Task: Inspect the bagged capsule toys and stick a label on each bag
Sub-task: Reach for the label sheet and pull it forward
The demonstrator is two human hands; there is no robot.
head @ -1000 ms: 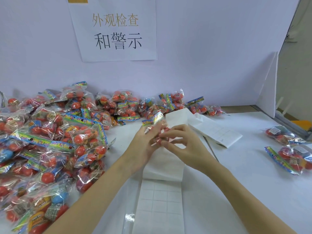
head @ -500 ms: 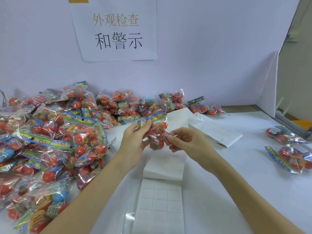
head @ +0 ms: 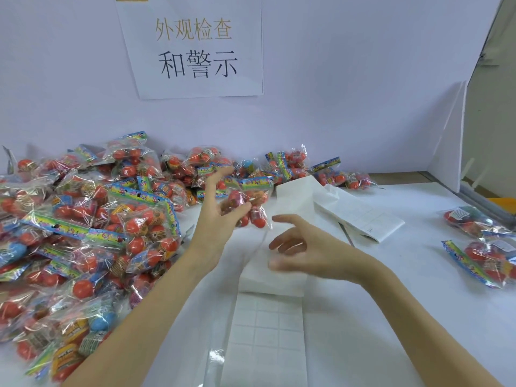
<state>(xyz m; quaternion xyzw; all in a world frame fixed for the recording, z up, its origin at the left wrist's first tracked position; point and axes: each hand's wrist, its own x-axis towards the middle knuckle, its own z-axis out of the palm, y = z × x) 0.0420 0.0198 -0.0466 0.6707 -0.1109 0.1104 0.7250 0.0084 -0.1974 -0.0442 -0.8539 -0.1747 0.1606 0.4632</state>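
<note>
My left hand (head: 216, 216) holds a clear bag of red capsule toys (head: 251, 205) with a colourful header, lifted above the table centre; thumb and fingers are curled round it. My right hand (head: 301, 247) hovers just below and right of the bag, fingers relaxed and spread, holding nothing that I can see, slightly blurred. Beneath it lies a folded strip of white label sheets (head: 268, 328) with a grid of small labels, running toward me.
A big heap of bagged capsule toys (head: 83, 233) fills the left side and runs along the back wall. Two bags (head: 480, 241) lie at the right edge. Another folded label sheet (head: 360, 216) lies behind centre. A paper sign (head: 195, 46) hangs on the wall.
My right hand let go of the bag and dropped down over the label strip. My left hand lifted the bag and turned it, header on top.
</note>
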